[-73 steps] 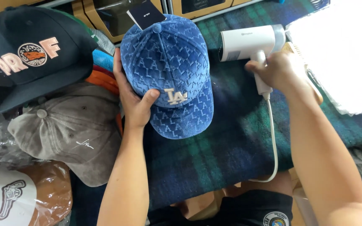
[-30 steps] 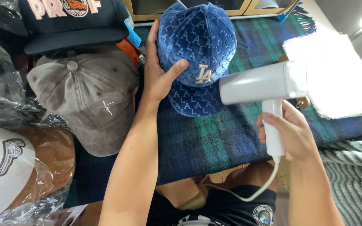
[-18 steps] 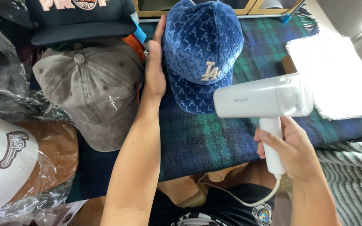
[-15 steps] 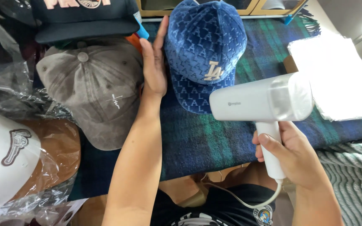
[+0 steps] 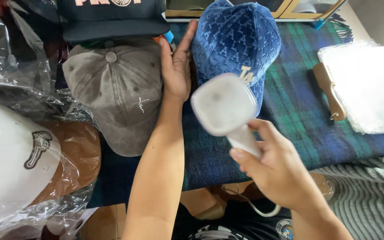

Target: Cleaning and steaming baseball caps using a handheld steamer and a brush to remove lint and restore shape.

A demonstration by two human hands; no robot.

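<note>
your left hand rests beside a blue cap with a tonal repeating pattern and a pale emblem. your right hand grips a white steamer. under them lies a dark green-and-navy plaid cloth. nearby: a washed grey cap, a navy cap, a white-and-brown cap.

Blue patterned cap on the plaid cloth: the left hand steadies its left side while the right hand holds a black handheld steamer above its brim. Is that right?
Not quite: the handheld steamer is white, not black, as the head view shows. The rest holds: the left hand lies flat against the left side of the blue patterned cap on the plaid cloth, and the right hand grips the steamer's handle above the brim.
</note>
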